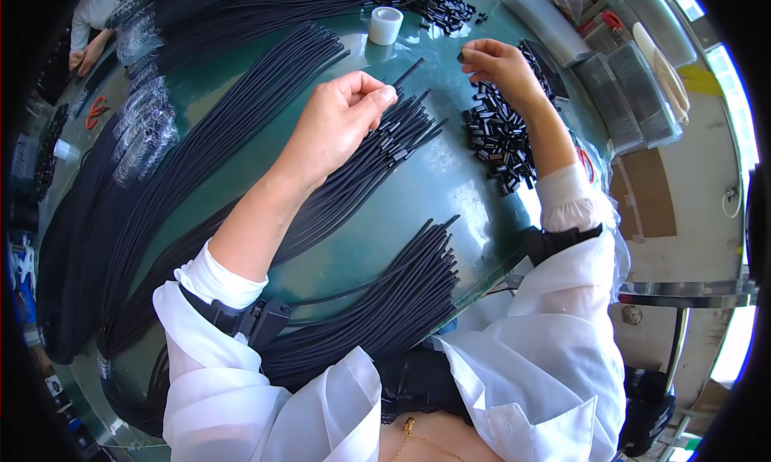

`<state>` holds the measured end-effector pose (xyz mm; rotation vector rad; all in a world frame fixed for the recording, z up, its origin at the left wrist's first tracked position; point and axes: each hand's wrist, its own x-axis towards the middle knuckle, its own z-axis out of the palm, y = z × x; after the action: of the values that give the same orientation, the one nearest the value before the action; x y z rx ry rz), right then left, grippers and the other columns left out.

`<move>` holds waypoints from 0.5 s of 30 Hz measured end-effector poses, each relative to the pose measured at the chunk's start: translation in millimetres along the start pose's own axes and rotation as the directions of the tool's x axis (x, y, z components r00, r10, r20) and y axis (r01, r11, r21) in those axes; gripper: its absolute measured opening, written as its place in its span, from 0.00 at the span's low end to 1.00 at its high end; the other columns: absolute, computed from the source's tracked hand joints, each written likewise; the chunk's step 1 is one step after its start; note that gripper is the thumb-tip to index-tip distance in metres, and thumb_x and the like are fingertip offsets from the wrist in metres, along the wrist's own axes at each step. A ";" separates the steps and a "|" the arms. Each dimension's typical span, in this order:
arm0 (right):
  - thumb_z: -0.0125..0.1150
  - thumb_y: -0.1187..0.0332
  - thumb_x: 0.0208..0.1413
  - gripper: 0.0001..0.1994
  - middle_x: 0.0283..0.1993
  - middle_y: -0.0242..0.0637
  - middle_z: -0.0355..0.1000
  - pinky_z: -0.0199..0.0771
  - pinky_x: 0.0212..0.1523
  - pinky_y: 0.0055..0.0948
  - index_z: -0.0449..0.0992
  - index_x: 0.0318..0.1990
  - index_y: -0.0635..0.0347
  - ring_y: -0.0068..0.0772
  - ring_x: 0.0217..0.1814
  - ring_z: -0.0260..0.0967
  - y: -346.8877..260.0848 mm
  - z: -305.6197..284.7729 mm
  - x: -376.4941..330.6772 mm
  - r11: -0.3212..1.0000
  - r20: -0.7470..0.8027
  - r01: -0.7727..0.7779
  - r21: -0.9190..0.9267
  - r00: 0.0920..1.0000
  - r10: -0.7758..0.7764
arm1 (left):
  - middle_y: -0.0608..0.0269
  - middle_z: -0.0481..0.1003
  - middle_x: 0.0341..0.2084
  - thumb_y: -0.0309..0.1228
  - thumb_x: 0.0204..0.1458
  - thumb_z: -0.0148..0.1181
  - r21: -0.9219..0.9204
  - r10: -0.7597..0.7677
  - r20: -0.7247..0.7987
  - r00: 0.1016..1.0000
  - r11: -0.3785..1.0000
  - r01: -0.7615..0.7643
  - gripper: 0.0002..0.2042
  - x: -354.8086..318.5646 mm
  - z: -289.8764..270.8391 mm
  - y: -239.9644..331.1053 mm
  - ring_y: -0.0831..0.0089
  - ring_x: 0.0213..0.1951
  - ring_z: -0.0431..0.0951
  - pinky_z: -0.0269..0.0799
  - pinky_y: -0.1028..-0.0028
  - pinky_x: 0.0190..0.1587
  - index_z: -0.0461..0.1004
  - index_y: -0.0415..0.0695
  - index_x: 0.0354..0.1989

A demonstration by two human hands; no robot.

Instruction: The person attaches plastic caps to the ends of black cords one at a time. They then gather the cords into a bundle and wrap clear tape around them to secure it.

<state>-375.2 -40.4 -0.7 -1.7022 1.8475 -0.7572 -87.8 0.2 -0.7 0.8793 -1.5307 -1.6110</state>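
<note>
My left hand [331, 128] is closed in a pinch on a black cord [412, 70], whose end sticks out past the fingertips. Below it lies a bundle of black cords [353, 181], several with short shiny pieces near their tips. My right hand [504, 67] pinches a small dark piece [463, 57], apart from the cord. It looks like the short black sleeves in the pile [499, 136] under that hand, though its shape is mostly hidden. Another black cord bundle [393, 289] lies nearer to me, its ends pointing to the upper right.
Farther left lie more cord bundles [281, 72], some in clear wrap [144, 132]. A white tape roll [385, 26] and small black parts [446, 14] sit at the back. Orange-handled scissors [96, 112] lie near another person's hands [90, 56]. Clear plastic boxes [638, 92] stand right.
</note>
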 end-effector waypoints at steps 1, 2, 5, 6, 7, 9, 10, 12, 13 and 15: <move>0.56 0.69 0.56 0.08 0.41 0.41 0.75 0.77 0.41 0.30 0.72 0.40 0.63 0.32 0.40 0.75 -9.0 0.1 -11.6 0.917 0.050 -0.020 0.398 0.999 0.000 | 0.74 0.66 0.17 0.31 0.56 0.54 0.011 0.006 0.012 1.000 1.000 -0.006 0.08 -0.1 2.0 1.5 0.89 0.19 0.60 0.54 0.85 0.21 0.71 0.40 0.30; 0.52 0.70 0.59 0.07 0.41 0.42 0.75 0.77 0.42 0.27 0.70 0.41 0.63 0.30 0.41 0.75 -16.6 3.2 -20.7 0.681 0.100 -0.060 0.730 0.995 -0.020 | 0.73 0.68 0.17 0.31 0.56 0.54 0.024 0.009 0.021 1.000 1.000 -0.009 0.08 -0.1 2.6 0.9 0.88 0.21 0.62 0.58 0.84 0.23 0.71 0.38 0.28; 0.51 0.70 0.60 0.08 0.41 0.44 0.74 0.78 0.43 0.25 0.69 0.42 0.63 0.30 0.41 0.75 -44.0 14.4 -44.0 0.574 0.160 -0.091 0.814 0.985 -0.070 | 0.73 0.67 0.17 0.31 0.55 0.54 0.046 0.023 0.022 0.999 0.999 -0.024 0.09 -2.0 3.0 -2.0 0.88 0.20 0.62 0.58 0.84 0.23 0.71 0.38 0.28; 0.50 0.69 0.60 0.08 0.41 0.45 0.74 0.78 0.43 0.24 0.68 0.43 0.63 0.30 0.41 0.76 -48.2 17.9 -48.0 0.517 0.185 -0.109 0.849 0.978 -0.098 | 0.73 0.67 0.17 0.30 0.55 0.55 0.056 0.032 0.024 0.999 0.998 -0.033 0.09 -2.5 2.8 -3.3 0.88 0.20 0.62 0.58 0.83 0.23 0.71 0.38 0.28; 0.50 0.69 0.60 0.08 0.41 0.45 0.74 0.78 0.43 0.24 0.68 0.43 0.63 0.30 0.41 0.76 -48.9 19.2 -50.3 0.518 0.183 -0.107 0.849 0.978 -0.097 | 0.73 0.67 0.17 0.30 0.55 0.55 0.056 0.033 0.026 0.999 0.998 -0.034 0.09 -2.1 3.5 -3.5 0.88 0.20 0.62 0.58 0.83 0.23 0.71 0.38 0.28; 0.50 0.70 0.60 0.07 0.41 0.45 0.74 0.78 0.44 0.25 0.68 0.43 0.63 0.31 0.41 0.76 -48.9 22.1 -53.1 0.509 0.196 -0.100 0.855 0.971 -0.140 | 0.73 0.67 0.17 0.30 0.55 0.55 0.048 0.044 0.024 0.999 0.998 -0.045 0.09 -1.9 4.2 -4.0 0.88 0.20 0.61 0.58 0.83 0.23 0.71 0.38 0.28; 0.50 0.70 0.60 0.07 0.42 0.45 0.74 0.78 0.44 0.25 0.68 0.42 0.63 0.31 0.41 0.76 -49.1 22.5 -54.6 0.505 0.202 -0.096 0.858 0.966 -0.160 | 0.74 0.67 0.17 0.30 0.55 0.55 0.044 0.051 0.024 0.998 0.998 -0.052 0.08 -1.3 4.8 -4.4 0.89 0.20 0.61 0.57 0.83 0.22 0.71 0.38 0.27; 0.50 0.70 0.60 0.07 0.42 0.46 0.74 0.78 0.43 0.26 0.68 0.42 0.63 0.32 0.41 0.76 -51.0 22.1 -58.0 0.518 0.185 -0.080 0.852 0.971 -0.154 | 0.74 0.67 0.17 0.30 0.55 0.55 0.048 0.055 0.031 0.998 0.997 -0.056 0.08 -0.5 5.1 -4.7 0.89 0.20 0.61 0.58 0.83 0.23 0.71 0.38 0.27; 0.50 0.70 0.60 0.07 0.42 0.46 0.74 0.78 0.43 0.26 0.68 0.42 0.63 0.32 0.41 0.76 -52.2 22.1 -59.9 0.530 0.169 -0.066 0.846 0.974 -0.149 | 0.74 0.67 0.17 0.30 0.55 0.55 0.054 0.058 0.038 0.998 0.997 -0.060 0.08 -0.4 4.9 -4.7 0.89 0.20 0.61 0.58 0.83 0.23 0.71 0.38 0.27; 0.51 0.70 0.60 0.07 0.42 0.46 0.74 0.78 0.43 0.27 0.68 0.42 0.63 0.33 0.41 0.76 -56.8 23.4 -65.2 0.542 0.152 -0.050 0.839 0.978 -0.144 | 0.74 0.67 0.17 0.29 0.55 0.55 0.059 0.062 0.045 0.997 0.996 -0.065 0.08 0.2 4.9 -5.6 0.89 0.21 0.61 0.58 0.83 0.23 0.71 0.38 0.27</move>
<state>-313.1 19.9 22.3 -1.0999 0.9742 -1.1934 -92.5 2.6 -6.0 0.8246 -1.6294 -1.5544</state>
